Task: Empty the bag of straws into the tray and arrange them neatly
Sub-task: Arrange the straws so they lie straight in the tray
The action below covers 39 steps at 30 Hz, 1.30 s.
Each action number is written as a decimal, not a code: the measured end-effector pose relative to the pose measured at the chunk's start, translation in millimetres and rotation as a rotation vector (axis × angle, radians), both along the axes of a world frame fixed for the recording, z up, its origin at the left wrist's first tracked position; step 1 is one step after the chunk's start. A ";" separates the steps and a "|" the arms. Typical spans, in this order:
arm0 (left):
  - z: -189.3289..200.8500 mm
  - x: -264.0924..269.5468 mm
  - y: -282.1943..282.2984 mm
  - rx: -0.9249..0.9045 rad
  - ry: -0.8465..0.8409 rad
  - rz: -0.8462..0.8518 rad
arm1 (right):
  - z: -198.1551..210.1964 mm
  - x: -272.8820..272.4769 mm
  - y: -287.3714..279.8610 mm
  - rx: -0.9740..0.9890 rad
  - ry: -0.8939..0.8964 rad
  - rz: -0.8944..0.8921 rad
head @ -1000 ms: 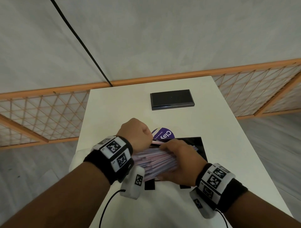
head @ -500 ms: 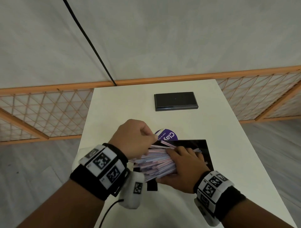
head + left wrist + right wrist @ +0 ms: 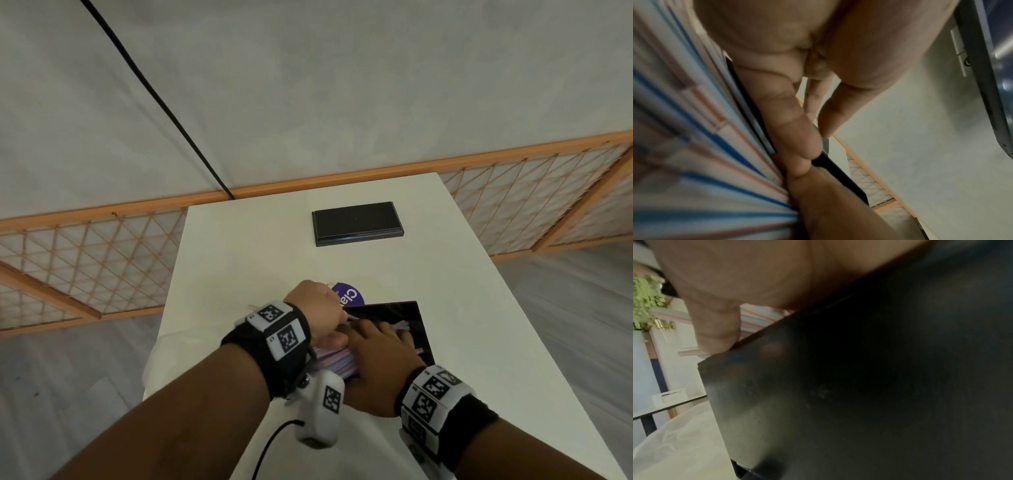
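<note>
Pink, blue and white striped straws [image 3: 337, 363] lie in a pile across the near black tray [image 3: 412, 317], their left ends sticking out past its rim. My right hand [image 3: 380, 349] lies flat on the pile with straight fingers, and its thumb [image 3: 715, 331] touches the tray [image 3: 859, 386] rim beside the straws [image 3: 756, 318]. My left hand [image 3: 318, 308] is curled over the tray's far left corner. Thumb and forefinger pinch a thin straw [image 3: 348, 317]. Its fingers [image 3: 789, 116] rest against the straws [image 3: 694, 146] and the tray rim [image 3: 838, 172].
A purple round label [image 3: 347, 294] reading "Clay" lies just beyond the tray. A second black tray [image 3: 356, 222] sits at the table's far end. Crumpled clear plastic [image 3: 156, 359] hangs at the table's left edge. Orange lattice railings flank the white table [image 3: 239, 257].
The bundle has come down into the tray. My right hand went from gripping it to lying flat on it. My left hand moved right, onto the tray's far left corner.
</note>
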<state>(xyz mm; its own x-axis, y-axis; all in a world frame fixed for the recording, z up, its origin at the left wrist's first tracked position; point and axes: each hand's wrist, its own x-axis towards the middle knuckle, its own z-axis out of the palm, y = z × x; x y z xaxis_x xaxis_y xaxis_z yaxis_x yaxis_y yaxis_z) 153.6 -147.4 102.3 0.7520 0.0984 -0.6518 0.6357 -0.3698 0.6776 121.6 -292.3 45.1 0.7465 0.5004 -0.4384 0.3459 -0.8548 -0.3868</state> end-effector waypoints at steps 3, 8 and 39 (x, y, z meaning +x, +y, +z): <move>0.4 1.2 0.6 0.071 -0.063 0.003 | -1.4 0.7 -2.9 0.041 -0.014 -0.015; 21.8 -9.3 9.1 0.201 -0.250 -0.015 | 3.2 0.2 -7.3 0.098 -0.077 -0.053; 41.7 -15.6 33.2 -0.393 0.061 0.600 | 21.3 23.4 37.6 -0.140 0.157 0.113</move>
